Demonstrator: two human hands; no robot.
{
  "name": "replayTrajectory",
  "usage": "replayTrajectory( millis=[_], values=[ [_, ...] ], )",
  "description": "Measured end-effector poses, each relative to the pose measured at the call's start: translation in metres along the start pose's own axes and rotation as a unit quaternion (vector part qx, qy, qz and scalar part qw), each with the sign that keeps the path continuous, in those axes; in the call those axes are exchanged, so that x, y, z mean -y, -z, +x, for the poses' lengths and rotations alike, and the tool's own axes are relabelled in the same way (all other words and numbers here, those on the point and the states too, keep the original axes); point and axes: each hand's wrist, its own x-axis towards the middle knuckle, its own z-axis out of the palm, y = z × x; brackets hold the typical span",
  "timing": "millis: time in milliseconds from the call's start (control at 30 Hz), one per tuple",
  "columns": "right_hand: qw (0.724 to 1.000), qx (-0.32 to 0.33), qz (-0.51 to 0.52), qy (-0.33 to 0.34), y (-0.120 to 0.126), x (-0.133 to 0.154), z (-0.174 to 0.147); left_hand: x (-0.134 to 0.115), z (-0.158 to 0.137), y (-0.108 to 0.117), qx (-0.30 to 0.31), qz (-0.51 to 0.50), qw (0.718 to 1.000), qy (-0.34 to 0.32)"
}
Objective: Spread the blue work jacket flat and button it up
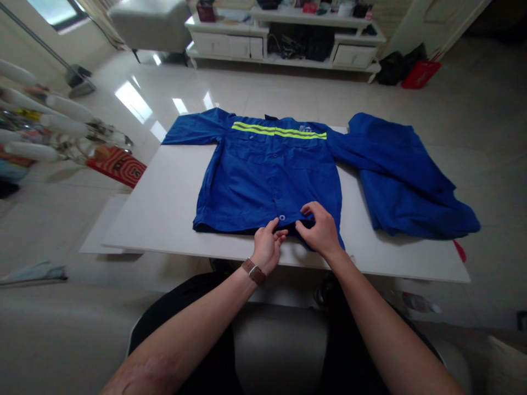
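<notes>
Nearest, both forearms come in from the near edge over dark trousers, brown-strapped watch (253, 271) on the left wrist. Left hand (268, 244) at the near edge of the white table (164, 203), fingers curled, thumb and fingertips pinching the bottom hem of the blue work shirt (263, 175) just left of the button line. Right hand (321, 227) just beside it, touching the same hem to the right of the placket, fingers bent and pressed down on the fabric, thumb tucked toward the left hand; both hands closed on cloth, not spread. Small pale button (282, 218) sits on the hem between the two hands. The shirt lies flat, front up, buttoned, hem at the near edge around the middle of the table, collar toward the far edge. Yellow-green reflective stripe (278, 131) runs across the chest near the far edge. Left sleeve spreads toward the far left corner, right sleeve runs out toward the right. A second blue garment (407, 175) lies crumpled on the right part of the table, touching the right sleeve and hanging over the right edge. Off the table, left: red patterned box (117, 164) on the glossy floor. Far back: white low cabinet (284, 46) along the wall, red bag (420, 74) and black bag (391, 67) beside it.
</notes>
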Motion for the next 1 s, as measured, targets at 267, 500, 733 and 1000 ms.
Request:
replayTrajectory(
  millis=[267, 500, 733, 1000],
  values=[
    [0.992, 0.099, -0.012, 0.077, -0.010, 0.010, -0.004, 0.001, -0.002, 0.003, 0.042, 0.022, 0.999, -0.020],
    [0.990, 0.045, 0.128, -0.033, -0.017, 0.009, -0.001, 0.002, -0.001, 0.001, 0.053, 0.065, 0.996, -0.038],
    [0.982, 0.034, 0.165, -0.085, -0.023, 0.004, -0.001, 0.003, 0.003, 0.004, 0.072, 0.175, 0.979, -0.077],
    [0.980, 0.017, 0.167, -0.104, -0.026, 0.007, -0.001, 0.002, 0.005, 0.006, 0.103, 0.191, 0.972, -0.094]
  ],
)
